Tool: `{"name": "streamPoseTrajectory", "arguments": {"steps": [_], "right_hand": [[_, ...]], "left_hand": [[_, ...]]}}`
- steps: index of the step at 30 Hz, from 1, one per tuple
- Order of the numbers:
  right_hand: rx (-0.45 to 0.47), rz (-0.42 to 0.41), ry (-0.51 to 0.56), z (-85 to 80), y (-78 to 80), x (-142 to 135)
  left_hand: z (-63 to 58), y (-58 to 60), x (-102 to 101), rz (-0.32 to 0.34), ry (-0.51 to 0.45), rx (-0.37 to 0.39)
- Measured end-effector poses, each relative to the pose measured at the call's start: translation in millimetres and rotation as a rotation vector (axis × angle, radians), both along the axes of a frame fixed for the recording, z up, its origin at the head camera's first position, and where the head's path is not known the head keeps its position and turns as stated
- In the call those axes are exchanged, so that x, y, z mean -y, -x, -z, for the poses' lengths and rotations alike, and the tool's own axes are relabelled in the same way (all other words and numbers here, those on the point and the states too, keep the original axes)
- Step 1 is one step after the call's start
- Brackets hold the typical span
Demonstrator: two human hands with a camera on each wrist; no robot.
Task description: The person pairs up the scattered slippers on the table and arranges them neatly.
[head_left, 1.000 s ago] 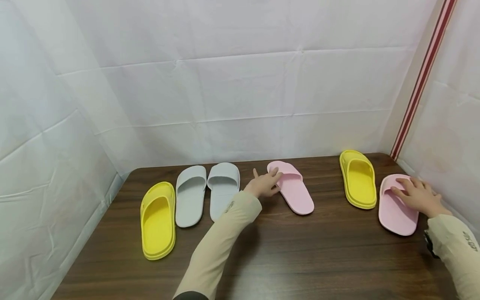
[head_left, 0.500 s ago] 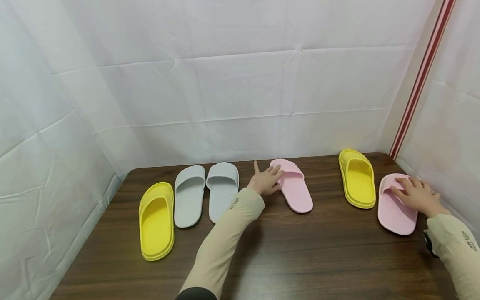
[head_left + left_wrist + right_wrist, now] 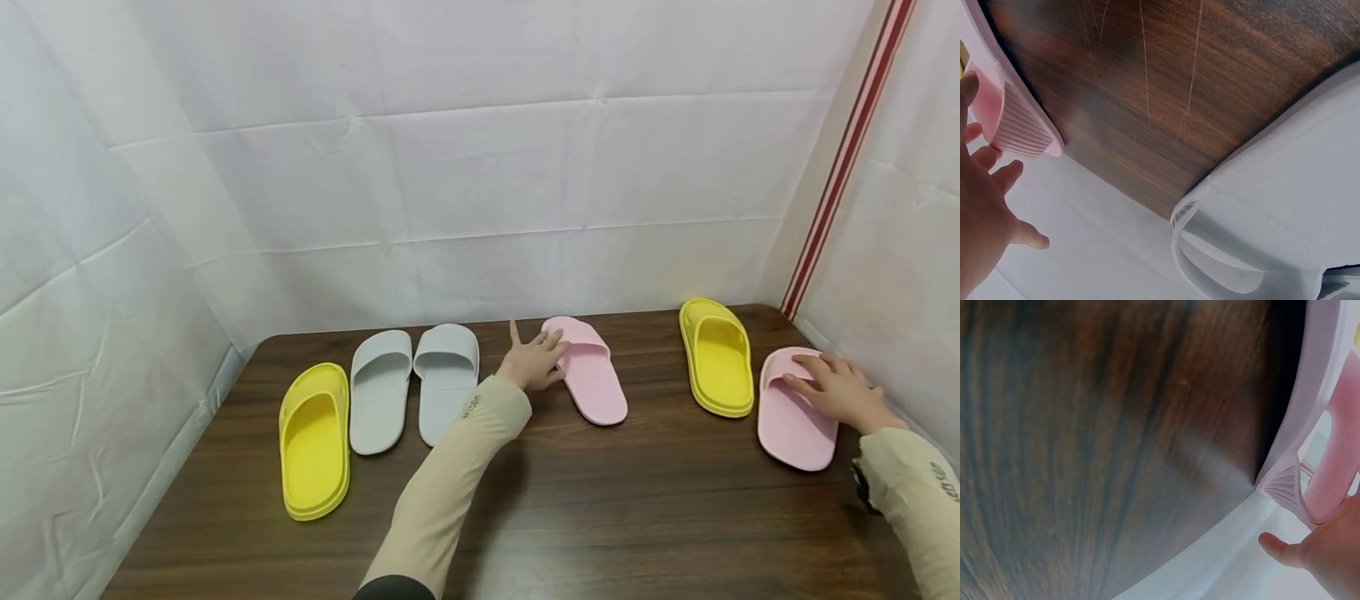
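My left hand (image 3: 529, 362) reaches to a pink slipper (image 3: 596, 387) near the table's back edge. Its fingers are spread, with fingertips at the left side of the ribbed strap; in the left wrist view they touch or nearly touch that strap (image 3: 1022, 125), and the little finger sticks out. At the far right my right hand (image 3: 842, 392) rests over the strap of the other pink slipper (image 3: 797, 425), fingers loosely bent. Most of this hand is cut off in the right wrist view, where one finger (image 3: 1282, 551) points outward beside the pink strap (image 3: 1286, 487). Both slippers lie flat, soles down.
Two pale grey slippers (image 3: 380, 400) lie side by side left of my left forearm. One yellow slipper (image 3: 315, 458) is at the far left, another (image 3: 722, 367) between the pink ones. White cloth (image 3: 480, 175) hangs behind the dark wooden table (image 3: 637, 517).
The left pink slipper has turned a little straighter, its strap end shifting slightly right, with my left hand following. The right hand and its slipper have hardly moved.
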State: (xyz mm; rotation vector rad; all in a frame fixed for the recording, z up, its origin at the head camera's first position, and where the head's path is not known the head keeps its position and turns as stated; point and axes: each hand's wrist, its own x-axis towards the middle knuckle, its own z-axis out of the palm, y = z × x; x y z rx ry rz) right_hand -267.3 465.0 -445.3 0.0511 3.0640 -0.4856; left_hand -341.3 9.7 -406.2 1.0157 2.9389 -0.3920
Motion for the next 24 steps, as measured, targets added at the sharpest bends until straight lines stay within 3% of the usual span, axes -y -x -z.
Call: {"name": "streamPoseTrajectory", "arguments": {"steps": [7, 13, 19, 24], "right_hand": [[-0.029, -0.01, 0.0, 0.7, -1.4, -1], [-0.047, -0.005, 0.003, 1.9, -1.7, 0], [-0.047, -0.003, 0.001, 1.4, -1.9, 0], [-0.023, -0.003, 0.004, 0.1, -2.9, -1]], "left_hand": [[1.3, -1.3, 0, -0.018, 0.002, 0.003], [1.5, -7.6, -2, -0.03, -0.014, -0.038], [5.9, -21.7, -12, 0.058, -0.014, -0.111], [11.0, -40.3, -25, 0.165, 0.027, -0.106]]}}
